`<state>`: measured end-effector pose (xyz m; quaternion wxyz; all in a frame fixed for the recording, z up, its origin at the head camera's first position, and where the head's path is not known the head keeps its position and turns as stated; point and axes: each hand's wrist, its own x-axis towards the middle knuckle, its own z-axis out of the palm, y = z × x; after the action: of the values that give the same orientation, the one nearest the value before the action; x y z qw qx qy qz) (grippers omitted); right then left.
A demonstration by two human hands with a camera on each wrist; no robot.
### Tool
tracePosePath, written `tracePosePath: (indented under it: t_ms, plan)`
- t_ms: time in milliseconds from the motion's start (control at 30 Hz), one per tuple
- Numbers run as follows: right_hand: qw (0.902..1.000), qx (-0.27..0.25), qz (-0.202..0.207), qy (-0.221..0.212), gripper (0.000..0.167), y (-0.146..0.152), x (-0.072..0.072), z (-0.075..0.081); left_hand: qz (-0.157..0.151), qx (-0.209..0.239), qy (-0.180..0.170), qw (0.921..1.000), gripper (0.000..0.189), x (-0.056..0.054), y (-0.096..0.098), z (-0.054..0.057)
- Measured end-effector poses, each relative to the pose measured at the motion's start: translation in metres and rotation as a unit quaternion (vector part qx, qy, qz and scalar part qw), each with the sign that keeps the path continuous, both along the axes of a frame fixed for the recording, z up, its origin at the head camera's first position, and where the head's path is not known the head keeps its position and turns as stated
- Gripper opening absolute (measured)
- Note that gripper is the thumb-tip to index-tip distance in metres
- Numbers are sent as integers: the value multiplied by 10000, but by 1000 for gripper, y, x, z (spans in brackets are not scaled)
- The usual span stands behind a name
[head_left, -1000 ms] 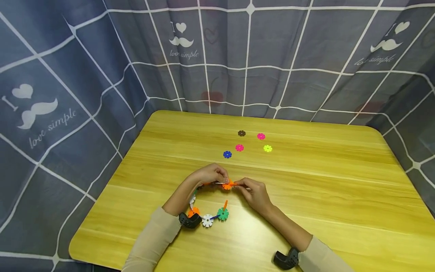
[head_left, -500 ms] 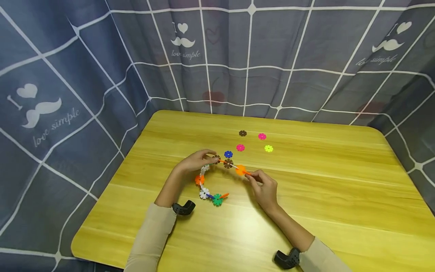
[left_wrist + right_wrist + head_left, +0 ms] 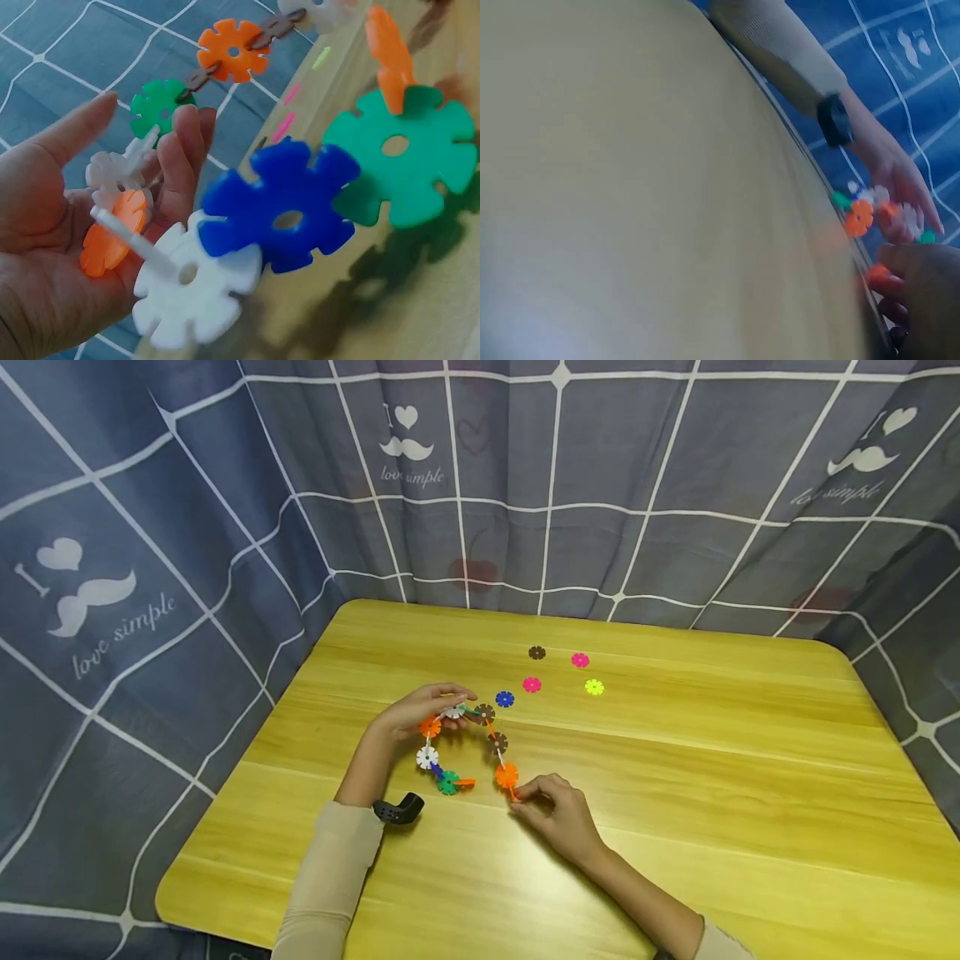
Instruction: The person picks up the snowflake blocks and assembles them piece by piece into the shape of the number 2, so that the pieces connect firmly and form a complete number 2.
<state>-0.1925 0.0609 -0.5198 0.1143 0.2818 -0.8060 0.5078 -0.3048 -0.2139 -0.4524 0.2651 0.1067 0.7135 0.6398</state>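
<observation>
A chain of notched plastic discs, several of them linked edge to edge, curves in an open loop above the table. My right hand pinches the orange end disc, beside another orange disc. On the far left side, my left hand cradles the chain with relaxed fingers; in the left wrist view, a small orange disc and whitish discs lie against its palm. A white disc, a blue disc and a green disc lead to the free end, tipped by an orange disc.
Loose discs lie flat beyond the chain: blue, pink, another pink, brown and yellow-green. The wooden table is bordered by a checked curtain.
My right hand has drawn the orange end first rightward, then down toward me. My left hand has moved away from that end, up and left along the chain, and the loop has opened out.
</observation>
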Motion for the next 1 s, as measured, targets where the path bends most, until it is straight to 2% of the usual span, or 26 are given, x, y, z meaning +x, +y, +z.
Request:
tracePosePath:
  t_ms: [133,233,333,400,467,533,633,667,700,767,867,900,1000]
  plan:
    - [9989,247,292,264,13,1,10,2,-168,-456,-25,9988,44,-2,10,-2]
    - [9994,-87,243,225,18,4,13,5,-56,-742,62,9972,48,-2,21,-4]
    - [9969,-684,-26,-395,16,7,13,17,146,-712,382,9966,46,0,35,-6]
    - [9877,-1107,-202,-1084,12,8,10,28,263,-450,557,9971,44,1,46,-9]
    - [9756,-1229,-374,-1780,22,11,5,37,282,-300,1028,9938,41,2,57,-11]
    - [9662,-1141,-434,-2270,37,15,-5,36,250,-330,1548,9871,37,7,66,-7]
    - [9631,-854,-626,-2474,49,22,-14,27,209,-573,2275,9719,33,16,74,4]
    - [9627,-780,-783,-2470,49,24,-15,28,239,-718,2374,9685,32,21,75,11]
    - [9614,-795,-951,-2455,48,26,-17,25,287,-944,2427,9651,32,22,74,12]
    - [9566,-919,-1334,-2424,45,29,-18,24,356,-1477,2343,9602,36,21,69,11]
    - [9440,-1258,-1755,-2496,44,32,-19,25,178,-2309,1728,9573,40,20,63,6]
    - [9417,-1316,-1814,-2508,44,34,-20,21,45,-2512,1532,9557,43,19,62,2]
    - [9449,-1217,-1741,-2493,40,37,-19,24,-265,-2784,1184,9528,44,23,65,4]
